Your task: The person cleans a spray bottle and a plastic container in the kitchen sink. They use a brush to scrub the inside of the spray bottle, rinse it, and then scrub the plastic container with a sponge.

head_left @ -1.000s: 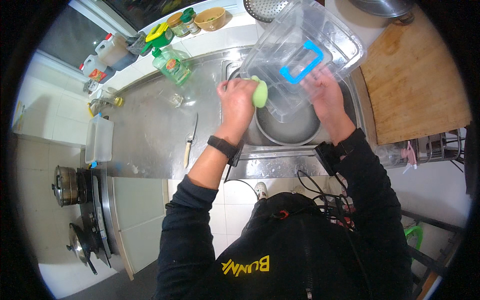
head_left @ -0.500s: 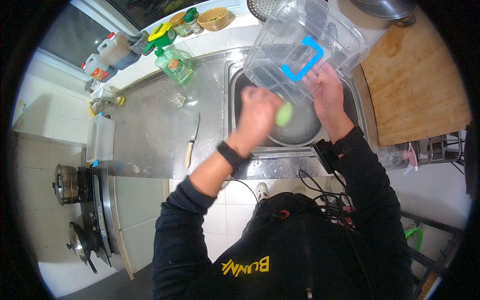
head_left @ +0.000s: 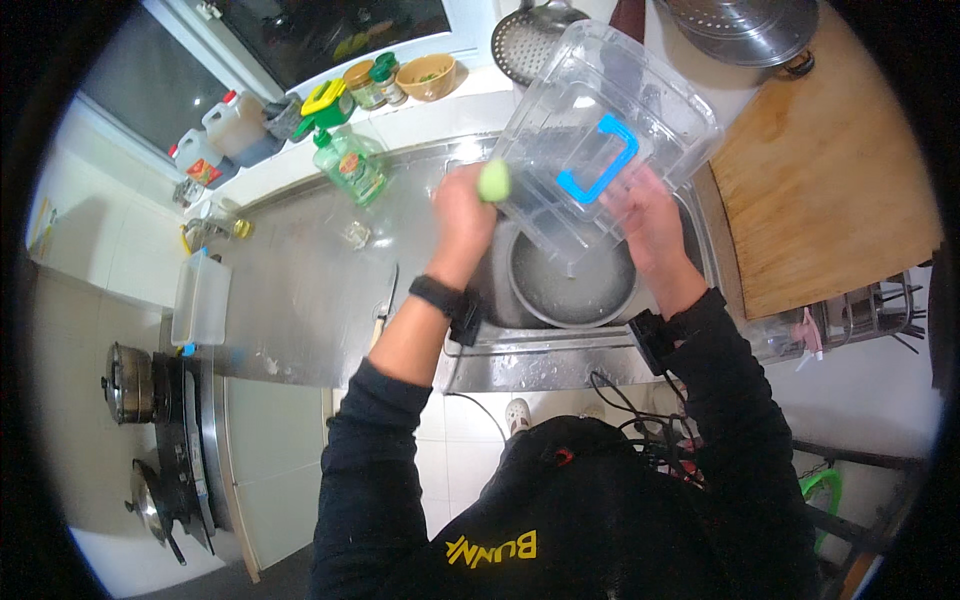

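My left hand (head_left: 466, 215) is closed round a light green sponge (head_left: 494, 181), beside the left wall of a clear plastic storage box (head_left: 555, 130). My right hand (head_left: 645, 220) grips that box near its lower right side, by the blue handle (head_left: 628, 160); part of the hand shows through the plastic. The box is tilted above the sink (head_left: 490, 300). Below it, in the basin, sits a round pan or bowl (head_left: 575, 290) holding cloudy water.
On the steel counter (head_left: 290, 290) are a knife (head_left: 379, 327), partly behind my left forearm, a green soap bottle (head_left: 352, 175) and a white plastic tub (head_left: 200, 300). A wooden board (head_left: 830, 180) lies to the right. A skimmer (head_left: 525, 50) and jars (head_left: 365, 85) line the back ledge.
My left hand has moved left and slightly up with the sponge, off the front of the box. In the view, the box sits slightly lower, still in my right hand.
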